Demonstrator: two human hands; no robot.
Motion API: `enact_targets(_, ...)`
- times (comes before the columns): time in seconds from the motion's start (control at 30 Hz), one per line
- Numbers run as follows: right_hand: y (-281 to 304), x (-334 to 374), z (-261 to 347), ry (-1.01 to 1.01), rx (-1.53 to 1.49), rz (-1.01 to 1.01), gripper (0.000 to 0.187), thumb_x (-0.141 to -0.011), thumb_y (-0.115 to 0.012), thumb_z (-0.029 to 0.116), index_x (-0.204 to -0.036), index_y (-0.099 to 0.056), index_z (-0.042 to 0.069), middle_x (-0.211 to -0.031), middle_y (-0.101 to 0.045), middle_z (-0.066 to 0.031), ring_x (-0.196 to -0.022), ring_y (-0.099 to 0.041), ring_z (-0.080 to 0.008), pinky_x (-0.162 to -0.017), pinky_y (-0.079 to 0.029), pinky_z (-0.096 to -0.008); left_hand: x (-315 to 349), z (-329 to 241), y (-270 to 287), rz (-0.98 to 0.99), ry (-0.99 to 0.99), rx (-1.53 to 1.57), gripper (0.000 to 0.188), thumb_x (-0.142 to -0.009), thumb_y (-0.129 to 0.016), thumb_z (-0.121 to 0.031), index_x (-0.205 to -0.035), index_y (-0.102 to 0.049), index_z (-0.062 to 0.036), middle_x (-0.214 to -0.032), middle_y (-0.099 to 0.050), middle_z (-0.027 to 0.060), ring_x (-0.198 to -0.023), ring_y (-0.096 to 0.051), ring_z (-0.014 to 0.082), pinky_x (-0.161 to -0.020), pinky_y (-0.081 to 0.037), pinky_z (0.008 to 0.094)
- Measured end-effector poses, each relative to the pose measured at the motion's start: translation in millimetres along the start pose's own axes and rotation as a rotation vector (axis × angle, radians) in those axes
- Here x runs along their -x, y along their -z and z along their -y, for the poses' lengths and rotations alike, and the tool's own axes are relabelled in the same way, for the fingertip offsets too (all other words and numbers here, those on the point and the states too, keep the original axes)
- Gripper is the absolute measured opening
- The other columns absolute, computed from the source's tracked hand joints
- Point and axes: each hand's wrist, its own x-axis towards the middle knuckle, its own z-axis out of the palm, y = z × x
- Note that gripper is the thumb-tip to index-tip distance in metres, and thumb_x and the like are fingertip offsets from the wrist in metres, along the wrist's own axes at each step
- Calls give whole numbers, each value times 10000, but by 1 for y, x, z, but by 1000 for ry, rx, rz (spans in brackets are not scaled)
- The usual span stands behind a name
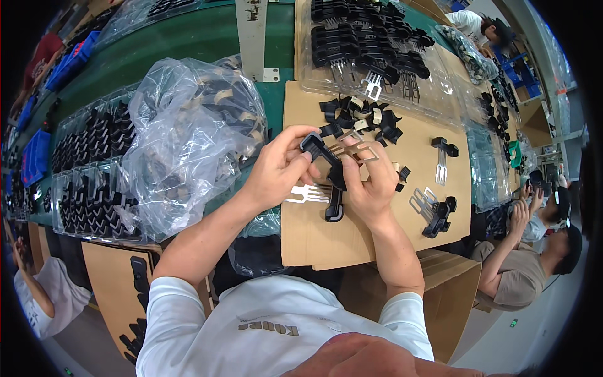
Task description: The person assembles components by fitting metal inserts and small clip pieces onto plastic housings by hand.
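Black handle (321, 151) held between both hands over the left half of the cardboard sheet (339, 245)

Left of the sheet, two clear trays (58, 217) of black parts sit on the green table (166, 38), and a crumpled plastic bag (182, 138) fills the space up to the sheet's left edge. The left hand (281, 166) reaches just past that edge, thumb and fingers pinching the handle's left end. Below it, a second black handle (335, 204) with pale prongs pointing left is near both hands; whether it touches either, I cannot tell. The right hand (372, 185) pinches the held handle's other end, where a flat metal fork (361, 151) sticks out above the fingers. Beyond the hands, toward the far edge, lies a pile of curved black pieces (389, 125), just short of a loaded clear tray (433, 75). Plain cardboard separates the right hand from two forked pieces near the right edge, one farther off (445, 147), one nearer (438, 220). A plain strip also runs along the near edge.
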Motion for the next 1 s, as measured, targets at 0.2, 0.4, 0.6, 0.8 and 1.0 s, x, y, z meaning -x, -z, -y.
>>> enact_targets(0.2,-1,-3,1,167,71,26,335,-770,-730,-68,-1096,-745,11,-921,-715,-74,-711,-583,-197,-655,-500,-291,1,-1,-6,-79,10,-21,347,-947,-557,55,-1290,-560,1,-968,-665,102,-764,-667,125,-665,-552,239)
enact_targets(0.4,-5,-3,9,217,88,78,341,-738,-719,-90,-1060,-741,19,-926,-713,-81,-739,-612,-221,-694,-514,-315,-1,3,0,-38,54,-235,283,-915,-597,59,-1189,-620,-10,-934,-670,87,-765,-662,112,-673,-550,234)
enact_targets(0.6,-8,-5,9,205,35,73,310,-741,-738,-53,-1037,-744,41,-892,-695,-53,-728,-600,-205,-691,-501,-313,0,-2,0,-128,-88,-352,215,-880,-628,53,-1088,-653,1,-894,-684,70,-772,-640,140,-710,-540,270)
enact_targets(0.8,3,-20,16,242,101,124,168,-816,-745,55,-983,-730,58,-904,-684,-40,-751,-580,-194,-717,-466,-317,3,3,-4,61,-94,-456,209,-858,-637,46,-1061,-671,8,-941,-718,69,-750,-620,169,-733,-529,309)
enact_targets(1.0,2,-19,11,208,39,131,144,-866,-733,89,-1005,-725,51,-952,-687,-42,-818,-602,-208,-761,-493,-324,5,2,-9,145,115,-201,189,-972,-603,-39,-1156,-605,3,-871,-687,89,-739,-629,154,-676,-523,270)
